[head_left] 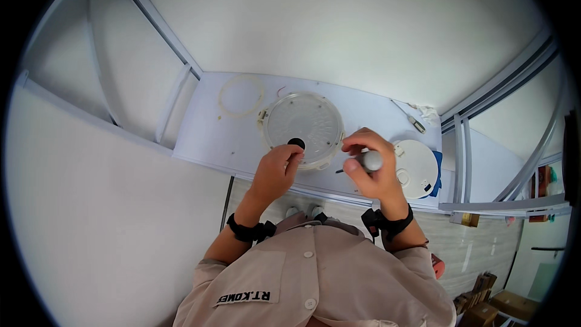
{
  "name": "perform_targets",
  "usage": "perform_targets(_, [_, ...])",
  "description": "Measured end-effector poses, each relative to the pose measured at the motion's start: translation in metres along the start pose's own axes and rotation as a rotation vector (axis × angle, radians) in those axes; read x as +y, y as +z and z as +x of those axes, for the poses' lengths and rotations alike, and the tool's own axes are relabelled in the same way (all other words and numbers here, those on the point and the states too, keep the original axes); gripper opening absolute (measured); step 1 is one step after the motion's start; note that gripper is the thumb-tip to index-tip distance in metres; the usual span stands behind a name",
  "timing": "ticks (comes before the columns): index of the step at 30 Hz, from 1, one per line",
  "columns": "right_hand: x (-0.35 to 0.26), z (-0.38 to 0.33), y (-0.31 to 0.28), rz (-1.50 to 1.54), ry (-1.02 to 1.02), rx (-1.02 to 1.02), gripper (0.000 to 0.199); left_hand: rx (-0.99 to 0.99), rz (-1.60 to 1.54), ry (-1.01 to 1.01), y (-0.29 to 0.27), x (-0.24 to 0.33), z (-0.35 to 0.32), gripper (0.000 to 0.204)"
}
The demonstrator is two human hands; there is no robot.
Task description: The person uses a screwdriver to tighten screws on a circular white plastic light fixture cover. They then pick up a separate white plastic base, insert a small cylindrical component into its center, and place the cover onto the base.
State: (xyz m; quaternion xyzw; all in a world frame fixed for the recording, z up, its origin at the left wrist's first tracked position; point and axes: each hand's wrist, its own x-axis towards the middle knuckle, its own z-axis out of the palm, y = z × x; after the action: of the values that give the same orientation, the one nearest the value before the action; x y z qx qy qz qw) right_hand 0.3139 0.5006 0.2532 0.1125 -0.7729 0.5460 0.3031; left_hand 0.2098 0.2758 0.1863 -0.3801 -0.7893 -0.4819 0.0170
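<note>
A round lamp-like housing (305, 122) with a translucent disc face and small clips on its rim lies flat on the white table. Over its near edge is my left hand (279, 168), its thumb and fingers pinched together; whatever they hold is hidden. Just beyond those fingertips a black round piece (296, 142) shows on the disc. My right hand (376, 166) is closed around a screwdriver (370, 160) with a grey rounded handle, to the right of the housing. The thin dark shaft points left, apart from the housing.
On the right, a white round cover (416, 168) lies partly over a blue object (437, 172). Behind it are another screwdriver (416, 123) and crumpled white material (428, 114). A pale ring (241, 77) lies at the far left. Metal frame posts (466, 160) border the table (203, 127).
</note>
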Motion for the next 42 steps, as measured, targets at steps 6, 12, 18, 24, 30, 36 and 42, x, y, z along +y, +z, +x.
perform_targets(6, [-0.01, -0.005, -0.014, 0.117, -0.033, 0.236, 0.042, -0.016, -0.001, 0.068, 0.002, -0.005, -0.002, 0.009])
perform_targets(12, [-0.006, -0.005, -0.011, 0.216, 0.027, 0.36, 0.041, 0.018, -0.055, 0.028, 0.003, -0.007, -0.004, 0.018])
perform_targets(18, [0.005, -0.003, -0.003, 0.215, 0.051, 0.391, 0.031, 0.032, -0.062, 0.065, 0.004, -0.006, -0.004, 0.019])
perform_targets(24, [0.01, -0.002, -0.001, 0.198, 0.12, 0.362, 0.028, 0.0, -0.009, 0.095, 0.003, -0.008, -0.005, 0.014])
perform_targets(30, [0.01, -0.002, 0.0, 0.177, 0.114, 0.379, 0.029, -0.007, -0.021, 0.082, 0.003, -0.007, -0.005, 0.014])
perform_targets(36, [0.012, -0.002, 0.001, 0.19, 0.115, 0.391, 0.031, -0.003, -0.008, 0.09, 0.003, -0.009, -0.004, 0.013])
perform_targets(42, [0.007, 0.002, 0.002, 0.155, 0.167, 0.314, 0.035, -0.009, 0.01, 0.089, 0.004, -0.011, -0.006, 0.014])
